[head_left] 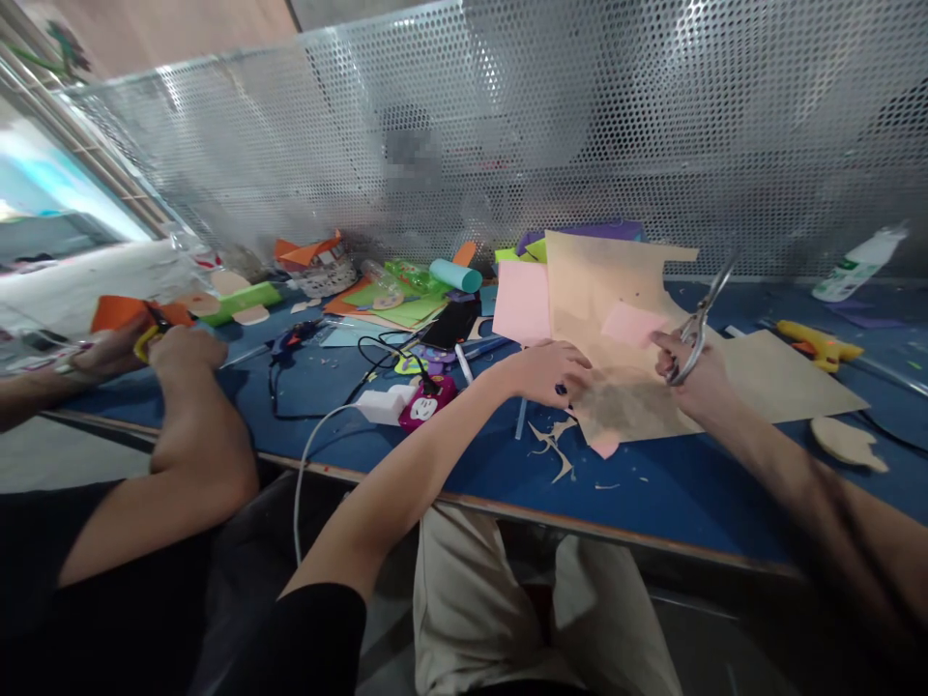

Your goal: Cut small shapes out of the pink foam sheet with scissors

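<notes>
My left hand [552, 373] rests on a tan foam sheet [616, 290] near its lower edge, fingers curled and pressing on it. My right hand [687, 372] is closed around the handles of silver scissors [707, 309], blades pointing up and away. A small pink piece [632, 324] lies on the tan sheet between my hands. Tan offcuts [552, 447] lie on the blue table [652, 493] below my left hand.
A co-worker on the left holds orange foam [120, 311] and yellow-handled scissors [149, 338]. Glue guns [297, 338] [819, 343], a white power strip [384, 404], a black phone [450, 324], a glue bottle [855, 266] and coloured sheets [395, 304] crowd the table before a perforated metal screen [507, 116].
</notes>
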Available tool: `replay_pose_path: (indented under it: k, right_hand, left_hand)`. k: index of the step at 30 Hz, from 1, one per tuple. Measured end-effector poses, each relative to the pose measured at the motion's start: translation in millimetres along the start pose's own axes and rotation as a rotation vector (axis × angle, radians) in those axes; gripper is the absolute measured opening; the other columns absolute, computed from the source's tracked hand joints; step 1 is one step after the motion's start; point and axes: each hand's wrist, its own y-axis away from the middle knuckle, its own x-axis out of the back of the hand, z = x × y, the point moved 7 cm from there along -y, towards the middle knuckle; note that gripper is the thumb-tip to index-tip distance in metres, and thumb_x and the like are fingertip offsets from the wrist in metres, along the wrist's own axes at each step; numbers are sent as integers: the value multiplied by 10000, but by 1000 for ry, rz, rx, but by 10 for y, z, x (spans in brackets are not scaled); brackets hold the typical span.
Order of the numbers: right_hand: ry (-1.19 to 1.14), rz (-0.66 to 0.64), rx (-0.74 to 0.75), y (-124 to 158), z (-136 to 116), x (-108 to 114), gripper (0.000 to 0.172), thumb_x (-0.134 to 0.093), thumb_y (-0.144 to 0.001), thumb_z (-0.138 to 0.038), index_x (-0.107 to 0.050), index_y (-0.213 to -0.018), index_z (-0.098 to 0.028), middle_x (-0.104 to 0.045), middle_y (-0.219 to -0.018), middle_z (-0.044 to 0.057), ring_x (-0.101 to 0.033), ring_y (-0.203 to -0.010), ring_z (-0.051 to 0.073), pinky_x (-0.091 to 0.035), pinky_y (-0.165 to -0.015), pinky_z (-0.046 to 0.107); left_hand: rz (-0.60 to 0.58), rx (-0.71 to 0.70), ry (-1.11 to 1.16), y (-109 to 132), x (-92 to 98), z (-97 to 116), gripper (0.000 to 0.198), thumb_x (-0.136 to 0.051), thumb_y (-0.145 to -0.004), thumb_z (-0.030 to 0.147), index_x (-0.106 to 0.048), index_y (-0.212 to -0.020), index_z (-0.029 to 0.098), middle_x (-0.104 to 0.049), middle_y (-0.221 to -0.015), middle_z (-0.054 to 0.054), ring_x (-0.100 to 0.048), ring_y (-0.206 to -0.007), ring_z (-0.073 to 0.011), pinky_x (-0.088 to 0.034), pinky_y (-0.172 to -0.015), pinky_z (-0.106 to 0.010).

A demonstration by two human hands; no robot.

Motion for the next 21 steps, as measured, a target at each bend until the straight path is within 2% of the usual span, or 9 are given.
replay_pose_path:
  k: [3,5,8,10,12,13,15,18,21]
  right_hand:
    - [-88,-17,-65,-20,35,31,478,-927,-533,-215,-469,-670,-240,-496,-587,-101,-389,-375,18,-269,-315,155]
    - [-124,-23,-110,-30,46,64,493,-934,-533,-200,-460,-664,-235,-504,-599,-98,-394,-386,11,-270,-316,147]
    - [-159,-22,-146,-53,45,106,480,-932,-560,-188,-464,-658,-232,-481,-580,-104,-393,-391,12,-269,-313,144]
    - [-177,-19,-153,-69,39,117,479,-934,-564,-177,-468,-662,-232,-487,-585,-105,-391,-394,11,-269,-310,141]
    - [-192,-22,-157,-76,36,111,497,-940,-553,-167,-460,-663,-233,-498,-597,-106,-392,-393,8,-267,-307,142]
    - [-198,-27,-160,-75,35,103,507,-943,-549,-165,-454,-663,-233,-502,-600,-107,-392,-393,7,-271,-308,144]
    - [-206,-40,-170,-65,34,82,518,-947,-546,-168,-445,-658,-232,-512,-604,-106,-391,-392,6,-284,-313,149]
    - [-207,-55,-178,-41,25,58,527,-953,-544,-183,-439,-652,-230,-520,-604,-106,-387,-393,3,-292,-318,153]
    - [-202,-55,-178,-27,15,53,526,-955,-544,-190,-444,-661,-230,-525,-610,-107,-392,-396,3,-290,-322,154]
  left_hand:
    - [86,-49,99,-56,8,28,166,-760,-897,264,-863,-1027,258,-788,-1327,-90,-703,-1256,-278,-510,-1127,-426]
    - [126,-27,120,-67,43,17,170,-695,-961,264,-856,-910,244,-818,-1195,-85,-725,-1170,-258,-509,-1081,-412]
    - [132,4,185,-34,124,59,146,-732,-926,275,-859,-968,216,-820,-1075,-101,-730,-1051,-243,-517,-983,-374]
    - [60,37,341,1,133,117,177,-787,-878,347,-856,-923,190,-806,-929,-89,-713,-874,-205,-519,-833,-326]
    - [-156,69,562,38,26,222,288,-772,-893,437,-843,-793,176,-768,-755,-66,-659,-691,-165,-481,-684,-297]
    - [-277,65,646,63,-39,295,294,-775,-885,438,-844,-767,177,-766,-736,-62,-647,-663,-156,-464,-650,-288]
    - [-398,94,693,88,-120,366,204,-790,-840,360,-849,-753,185,-764,-718,-42,-632,-638,-143,-439,-612,-272]
    - [-430,125,667,76,-178,360,132,-785,-824,286,-870,-784,193,-779,-731,-29,-621,-623,-126,-425,-603,-257]
    - [-349,80,646,43,-147,306,201,-754,-914,342,-904,-960,216,-815,-811,-34,-630,-643,-117,-441,-647,-250]
